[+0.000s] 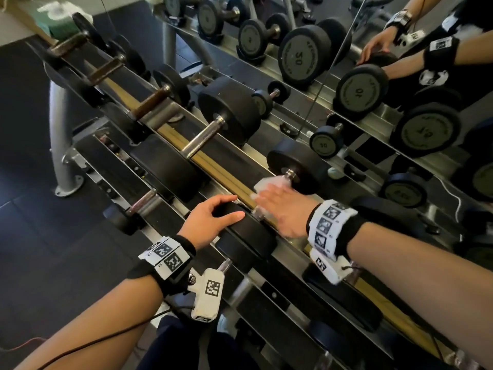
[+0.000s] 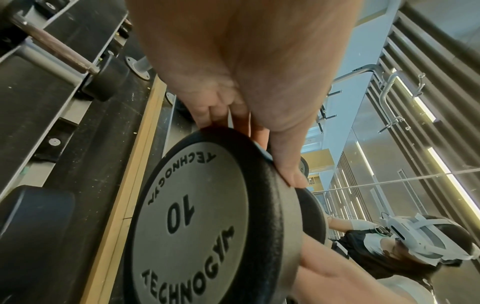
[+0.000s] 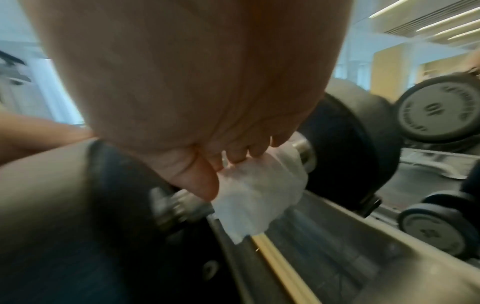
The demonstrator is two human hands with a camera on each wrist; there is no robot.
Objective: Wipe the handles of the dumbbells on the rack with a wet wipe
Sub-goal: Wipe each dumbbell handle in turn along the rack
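Observation:
A black 10 kg dumbbell [image 1: 250, 231] lies across the top tier of the rack [image 1: 218, 166]. My left hand [image 1: 208, 220] cups its near head, the fingers and thumb [image 2: 288, 164] curled over the rim of the head marked "10" [image 2: 192, 222]. My right hand [image 1: 282, 209] grips a white wet wipe [image 1: 269, 184] wrapped round the dumbbell's handle. In the blurred right wrist view the thumb [image 3: 202, 181] and fingers close on the wipe [image 3: 254, 195], next to the steel collar [image 3: 302, 148]. The handle itself is hidden under wipe and hand.
Further left on the tier lie a big dumbbell with a bare steel handle [image 1: 205, 134] and several with brown grips [image 1: 152, 100]. A lower tier [image 1: 144, 201] holds more. A mirror [image 1: 373, 84] backs the rack. A green wipe box [image 1: 58, 22] sits far left.

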